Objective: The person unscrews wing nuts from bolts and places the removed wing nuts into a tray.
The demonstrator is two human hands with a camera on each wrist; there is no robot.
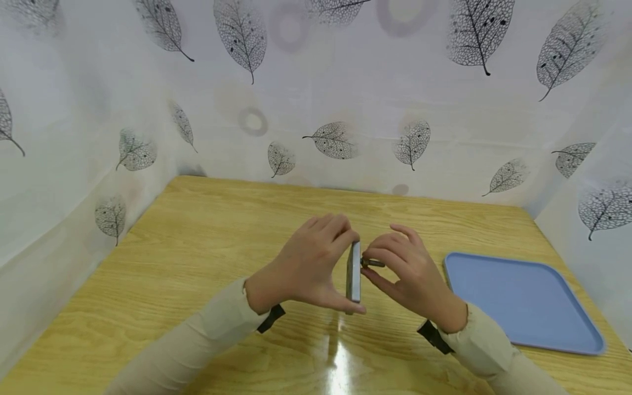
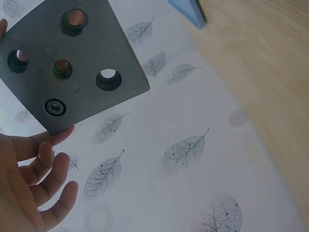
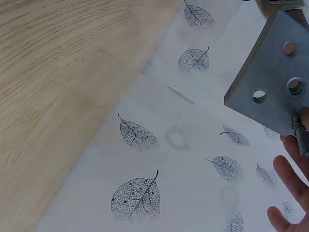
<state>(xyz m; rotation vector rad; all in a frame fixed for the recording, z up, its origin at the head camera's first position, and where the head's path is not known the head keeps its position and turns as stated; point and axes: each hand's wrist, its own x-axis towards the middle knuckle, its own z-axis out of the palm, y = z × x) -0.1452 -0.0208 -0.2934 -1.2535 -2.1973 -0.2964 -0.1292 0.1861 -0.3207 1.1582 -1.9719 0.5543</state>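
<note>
Above the wood-grain table (image 1: 207, 230), between its left and right edges, a holed metal plate (image 1: 354, 272) is held upright in the left hand (image 1: 313, 260); it is spanned widely, with fingers at the upper edge and the thumb at the lower, so that both faces seem to be left within reach. In one corner hole a socket-head screw (image 2: 55, 107) is seated, its head sunk in a recess; what appears to be its threaded shank (image 1: 377, 263) is presented beyond the opposite face, towards the right hand (image 1: 407, 269). By that hand a brass-coloured nut (image 3: 296, 123) on the shank is pinched narrowly, just beside the plate; fingertips are presumably used because so small a part is best managed by them; whether nut and plate touch cannot be told. Near the table's right edge a blue tray (image 1: 523, 302) is set, probably to be kept aside from the handwork; by the right sleeve (image 1: 486, 340) its near left corner is partly hidden.
</note>
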